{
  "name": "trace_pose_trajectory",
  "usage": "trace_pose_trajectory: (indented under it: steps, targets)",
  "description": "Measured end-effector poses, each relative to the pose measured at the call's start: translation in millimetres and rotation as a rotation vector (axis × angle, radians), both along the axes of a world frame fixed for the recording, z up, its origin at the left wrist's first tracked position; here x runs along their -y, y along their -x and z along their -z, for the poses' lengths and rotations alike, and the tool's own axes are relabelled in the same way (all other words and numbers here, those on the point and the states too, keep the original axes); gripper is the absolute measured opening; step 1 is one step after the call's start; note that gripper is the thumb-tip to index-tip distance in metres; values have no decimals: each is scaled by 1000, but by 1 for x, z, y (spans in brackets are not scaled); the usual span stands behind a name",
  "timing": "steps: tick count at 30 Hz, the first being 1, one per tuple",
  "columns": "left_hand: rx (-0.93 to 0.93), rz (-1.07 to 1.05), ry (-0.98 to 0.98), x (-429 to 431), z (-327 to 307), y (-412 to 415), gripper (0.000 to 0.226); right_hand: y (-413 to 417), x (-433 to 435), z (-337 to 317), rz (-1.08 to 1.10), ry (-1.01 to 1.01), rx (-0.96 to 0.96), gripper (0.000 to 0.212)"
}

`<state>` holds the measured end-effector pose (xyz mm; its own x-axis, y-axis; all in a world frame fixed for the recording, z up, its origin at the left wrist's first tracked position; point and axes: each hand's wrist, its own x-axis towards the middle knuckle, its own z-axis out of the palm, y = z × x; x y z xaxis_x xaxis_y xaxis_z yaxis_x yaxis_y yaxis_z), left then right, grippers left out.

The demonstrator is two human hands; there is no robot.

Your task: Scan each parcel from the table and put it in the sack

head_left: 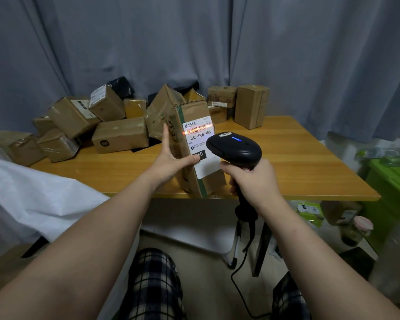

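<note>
One white sack (pixel 32 192) lies at centre left, below the crowded boxes (pixel 119 135). Your left hand (pixel 169 158) has its grip pinched on the parcel (pixel 189 181), upright mid-frame at the near edge, so that its label (pixel 200 137) faces the scanner (pixel 234 148). Your right hand (pixel 252 179) has its grip clamped round that. Bare worktop (pixel 310 158) at right leaves swinging room.
</note>
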<state>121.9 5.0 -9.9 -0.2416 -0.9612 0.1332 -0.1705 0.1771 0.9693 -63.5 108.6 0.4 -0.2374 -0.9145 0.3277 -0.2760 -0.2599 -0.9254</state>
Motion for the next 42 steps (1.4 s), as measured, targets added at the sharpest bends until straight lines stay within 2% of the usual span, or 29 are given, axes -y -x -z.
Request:
trace_pose_trajectory:
  steps: [3, 9, 12, 17, 20, 23, 25, 28, 31, 33, 36, 39, 42]
  targets:
    - [-1, -10, 9, 4, 2, 0, 128, 0, 0, 1, 4, 3, -9, 20]
    - [9, -62, 51, -4, 5, 0, 140, -6, 2, 5, -20, 36, 37, 17]
    - [-29, -108, 82, -15, 10, -13, 136, -21, 4, 2, -75, 56, 24, 17]
    - [-135, -252, 88, -41, 10, -80, 133, -81, 16, -7, -226, 57, 27, 17]
    - [-128, -375, 134, -63, 6, -136, 126, -131, 23, -4, -358, 33, 36, 16]
    - [26, -549, 150, -80, 0, -202, 128, -176, 28, 8, -443, -32, 40, 20]
    - [157, -664, 180, -90, -5, -244, 129, -199, 31, 18, -491, -80, -18, 14]
    - [378, -752, 234, -104, -3, -284, 126, -220, 36, 39, -499, -117, -156, 16]
    - [651, -764, 168, -113, 22, -294, 131, -233, 40, 59, -414, -131, -235, 27]
    - [693, -709, 45, -113, 46, -292, 135, -236, 43, 68, -397, -172, -288, 29]
    - [703, -625, -149, -106, 76, -280, 136, -235, 49, 76, -388, -242, -354, 21]
    - [774, -557, -217, -95, 81, -267, 140, -229, 52, 83, -398, -287, -342, 21]
    - [762, -553, -233, -84, 78, -262, 142, -223, 53, 89, -367, -351, -320, 17]
